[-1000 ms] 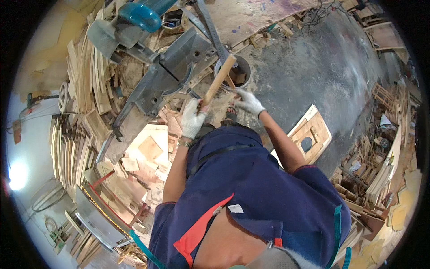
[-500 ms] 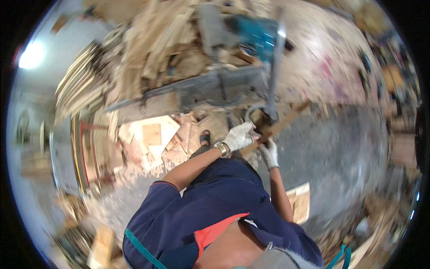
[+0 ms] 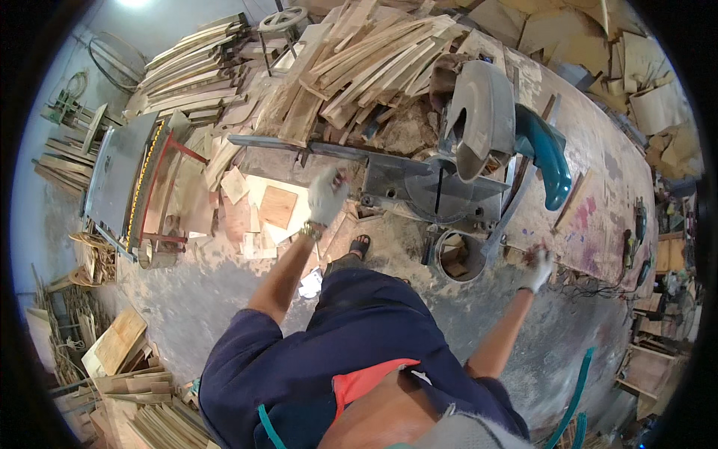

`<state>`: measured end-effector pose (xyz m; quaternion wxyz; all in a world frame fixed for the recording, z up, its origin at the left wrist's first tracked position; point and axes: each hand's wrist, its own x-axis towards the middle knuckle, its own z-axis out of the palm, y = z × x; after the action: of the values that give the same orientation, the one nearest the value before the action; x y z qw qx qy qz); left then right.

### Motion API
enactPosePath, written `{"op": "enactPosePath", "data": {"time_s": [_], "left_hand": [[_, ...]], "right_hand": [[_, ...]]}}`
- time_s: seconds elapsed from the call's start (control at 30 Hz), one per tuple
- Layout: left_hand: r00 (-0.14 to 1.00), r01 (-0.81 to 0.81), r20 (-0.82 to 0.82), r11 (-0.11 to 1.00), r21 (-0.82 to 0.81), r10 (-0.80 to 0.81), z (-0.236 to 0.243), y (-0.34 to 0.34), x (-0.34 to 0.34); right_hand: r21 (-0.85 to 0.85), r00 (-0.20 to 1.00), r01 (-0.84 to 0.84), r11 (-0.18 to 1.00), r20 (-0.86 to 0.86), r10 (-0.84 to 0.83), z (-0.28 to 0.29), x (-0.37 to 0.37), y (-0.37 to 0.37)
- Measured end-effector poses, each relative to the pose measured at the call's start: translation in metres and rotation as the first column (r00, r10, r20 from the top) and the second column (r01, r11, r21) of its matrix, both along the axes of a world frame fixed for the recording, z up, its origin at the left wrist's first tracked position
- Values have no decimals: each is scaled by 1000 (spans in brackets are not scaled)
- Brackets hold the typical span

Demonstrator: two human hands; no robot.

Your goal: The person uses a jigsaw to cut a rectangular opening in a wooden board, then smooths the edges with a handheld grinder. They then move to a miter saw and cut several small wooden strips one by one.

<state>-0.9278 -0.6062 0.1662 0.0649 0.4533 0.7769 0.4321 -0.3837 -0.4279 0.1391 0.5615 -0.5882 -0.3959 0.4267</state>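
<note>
My left hand (image 3: 327, 196), gloved with bare fingertips, is raised left of the grey and teal miter saw (image 3: 479, 120), near its long metal fence rail; its fingers are loosely bent and I see nothing in them. My right hand (image 3: 537, 268), also gloved, is low at the right, by the edge of the pale worktable (image 3: 598, 224); it is blurred, so what its fingers hold is unclear. A narrow wooden strip (image 3: 572, 200) lies on the table above it. A round bucket (image 3: 471, 262) with offcuts stands below the saw, between my hands.
Long boards (image 3: 374, 60) are piled behind the saw. Scattered plywood offcuts (image 3: 277, 207) lie at my left foot. A metal machine with red legs (image 3: 123, 187) stands at the left. Tools and cables (image 3: 634, 247) are along the table's right side, and more wood lies lower left.
My view has swung leftward to face the saw. The wooden piece has left my left hand, and my hands have moved apart, the right one out to the table's edge.
</note>
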Motion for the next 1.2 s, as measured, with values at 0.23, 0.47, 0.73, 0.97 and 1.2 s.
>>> {"op": "enactPosePath", "data": {"time_s": [0.23,0.47,0.73,0.97,1.2], "left_hand": [[895,-249,-335,952,176,296,55,126,-110],[739,-256,-620,961,105,265,51,166,-146],[815,-254,-515,962,95,266,49,167,-152],[923,-214,-305,971,102,236,105,134,-121],[639,-592,747,738,323,185,36,-5,-84]], "right_hand": [[-381,991,-80,921,-133,31,-64,-106,-140],[-418,962,-269,867,-72,264,-50,-156,-184],[-387,675,-611,690,199,710,-23,-212,-149],[-389,288,-799,458,421,860,10,-267,-134],[-252,199,-923,290,331,922,40,-339,-116]]}}
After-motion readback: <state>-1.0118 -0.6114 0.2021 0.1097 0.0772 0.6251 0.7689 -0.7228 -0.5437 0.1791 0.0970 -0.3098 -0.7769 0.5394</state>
